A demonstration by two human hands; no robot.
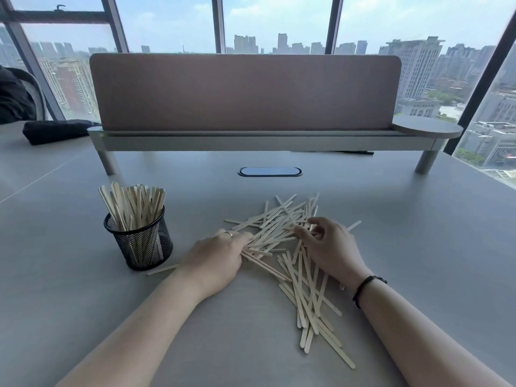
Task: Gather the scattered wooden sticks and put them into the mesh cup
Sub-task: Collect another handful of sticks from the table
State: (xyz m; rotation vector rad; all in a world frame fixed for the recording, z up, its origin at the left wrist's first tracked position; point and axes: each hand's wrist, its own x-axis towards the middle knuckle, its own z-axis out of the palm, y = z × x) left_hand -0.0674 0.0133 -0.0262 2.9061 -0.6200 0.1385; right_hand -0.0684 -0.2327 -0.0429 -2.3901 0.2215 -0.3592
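Sticks [287, 241] lie in a loose, crisscrossed heap on the grey desk [418, 233], pale flat wooden strips with rounded ends, all much alike; no writing or brand mark can be read on them or on anything else nearby. The heap fans out from the middle of the desk toward the near edge, with a long tail of sticks running down between the two forearms. To the left of it stands the mesh cup [138, 241], black wire, round and upright, already packed with sticks that rise well above its rim and lean outward. One stray stick [162, 270] lies flat just beside the foot of the cup. The left hand [215, 258] rests palm down at the left edge of the heap, a ring on one finger, its fingers curled over a bundle of sticks that pokes out from under it on both sides. The right hand [329, 247] sits on the right of the heap, a dark band on its wrist, fingers bent and loosely spread, their tips touching the sticks; I cannot tell whether it pinches any. Behind, a pinkish divider panel [245, 92] stands on a raised shelf before tall windows.
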